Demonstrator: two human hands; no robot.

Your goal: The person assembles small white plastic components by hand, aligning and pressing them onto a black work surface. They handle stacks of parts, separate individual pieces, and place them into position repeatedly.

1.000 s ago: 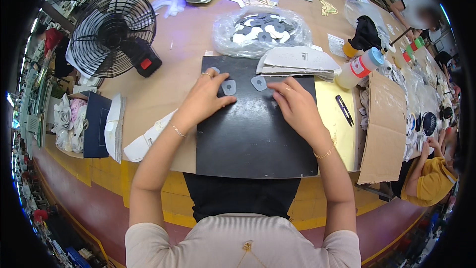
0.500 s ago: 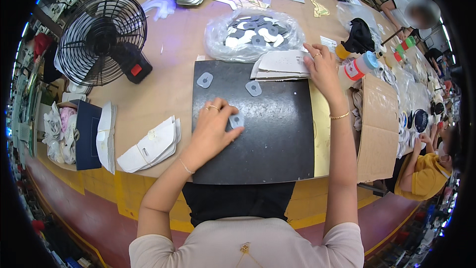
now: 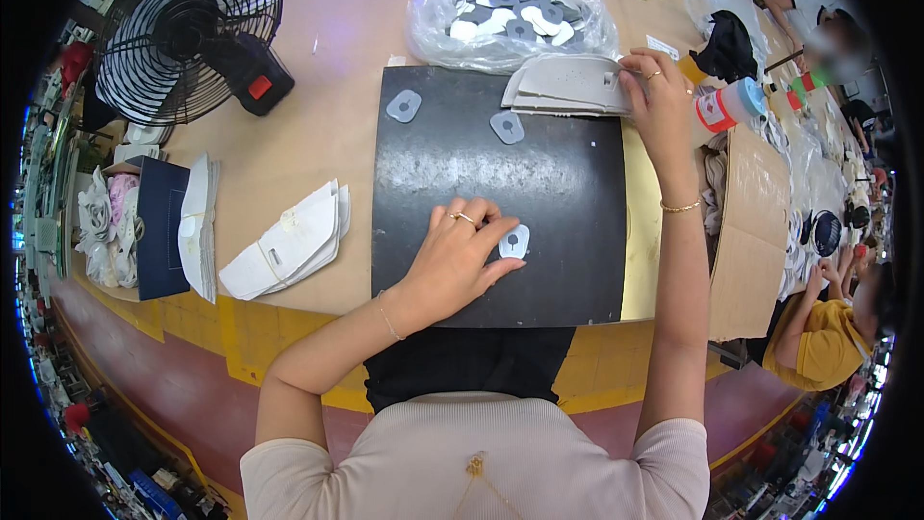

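My left hand [image 3: 460, 255] is closed at the fingertips on a small grey rounded patch [image 3: 514, 244] with a dark keyhole-shaped mark, low over the black board [image 3: 433, 173]. Thumb and forefinger grip its left edge. At the board's far right corner, my right hand [image 3: 660, 106] pinches the right end of a stack of white curved cut pieces [image 3: 566, 83]. Two similar grey patches lie apart on the board, one at the far left [image 3: 403, 106] and another [image 3: 507, 126] just below the stack.
Beyond the board sits a clear plastic bag [image 3: 423, 34] of grey and white pieces. A black fan [image 3: 192, 34] and tied white pieces [image 3: 289, 246] are on the left. A bottle [image 3: 727, 106] and cardboard box [image 3: 756, 231] stand at right; a person in yellow [image 3: 818, 337] sits beyond.
My left hand has moved right across the board with the grey patch. My right hand stays at the white stack. The whole view has shifted, so the table appears higher.
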